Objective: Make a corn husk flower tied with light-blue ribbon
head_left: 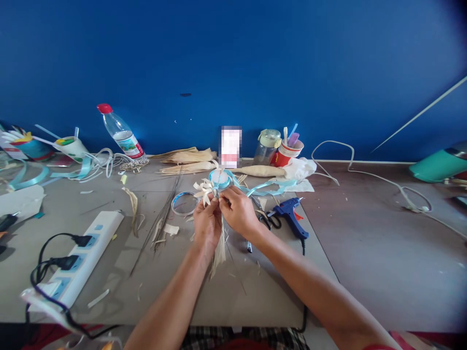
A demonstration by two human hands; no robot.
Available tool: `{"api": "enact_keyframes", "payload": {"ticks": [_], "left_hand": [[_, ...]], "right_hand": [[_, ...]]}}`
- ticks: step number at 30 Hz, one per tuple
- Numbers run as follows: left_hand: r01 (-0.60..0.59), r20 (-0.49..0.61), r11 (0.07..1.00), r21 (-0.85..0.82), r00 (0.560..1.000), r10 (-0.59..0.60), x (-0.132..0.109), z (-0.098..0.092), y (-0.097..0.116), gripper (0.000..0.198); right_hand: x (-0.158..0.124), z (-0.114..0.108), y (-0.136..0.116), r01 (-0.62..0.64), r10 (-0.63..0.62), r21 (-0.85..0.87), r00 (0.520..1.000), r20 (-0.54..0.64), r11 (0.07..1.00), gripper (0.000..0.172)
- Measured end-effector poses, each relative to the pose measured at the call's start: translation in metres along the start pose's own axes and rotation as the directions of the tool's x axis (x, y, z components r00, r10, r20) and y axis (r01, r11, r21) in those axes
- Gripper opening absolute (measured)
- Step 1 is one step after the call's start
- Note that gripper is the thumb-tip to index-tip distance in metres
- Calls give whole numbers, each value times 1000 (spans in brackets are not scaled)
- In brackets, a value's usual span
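Note:
My left hand (207, 221) is closed on a pale flower (205, 190) that looks made of dried husk strips, its petals spreading above the thumb. Pressed close against it, my right hand (239, 209) has its fingers pinched near the flower's base; what they grip is hidden. Just behind the hands lies a roll of light blue ribbon (220, 180), with loose blue ribbon (272, 186) trailing off to the right. Below the hands, pale husk strips (219, 255) hang or lie over the table. A clear tape roll (184, 203) is left of my left hand.
A blue glue gun (291, 216) and black-handled scissors (270, 221) lie to the right. Thin wires (160, 218) and a white power strip (85, 255) are at left. Along the wall stand a water bottle (123, 133), a jar (267, 146) and a red paper cup (288, 153).

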State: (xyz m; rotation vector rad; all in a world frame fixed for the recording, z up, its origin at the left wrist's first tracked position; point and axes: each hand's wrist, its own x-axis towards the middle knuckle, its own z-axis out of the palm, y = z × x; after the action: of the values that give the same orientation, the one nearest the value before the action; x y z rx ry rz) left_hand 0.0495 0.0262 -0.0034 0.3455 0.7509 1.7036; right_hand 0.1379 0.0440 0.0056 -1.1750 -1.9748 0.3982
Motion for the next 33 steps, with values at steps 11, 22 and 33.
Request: {"api": "enact_keyframes", "payload": {"ticks": [11, 22, 33], "left_hand": [[-18, -118, 1000, -17, 993, 16, 4, -4, -4, 25], [75, -118, 994, -84, 989, -84, 3, -2, 0, 19], [59, -79, 998, -21, 995, -60, 3, -5, -2, 17]], "right_hand": [[-6, -1, 4, 74, -71, -124, 997, 30, 989, 19], [-3, 3, 8, -33, 32, 140, 999, 10, 990, 17], [-1, 2, 9, -116, 111, 308, 993, 32, 944, 19]]}}
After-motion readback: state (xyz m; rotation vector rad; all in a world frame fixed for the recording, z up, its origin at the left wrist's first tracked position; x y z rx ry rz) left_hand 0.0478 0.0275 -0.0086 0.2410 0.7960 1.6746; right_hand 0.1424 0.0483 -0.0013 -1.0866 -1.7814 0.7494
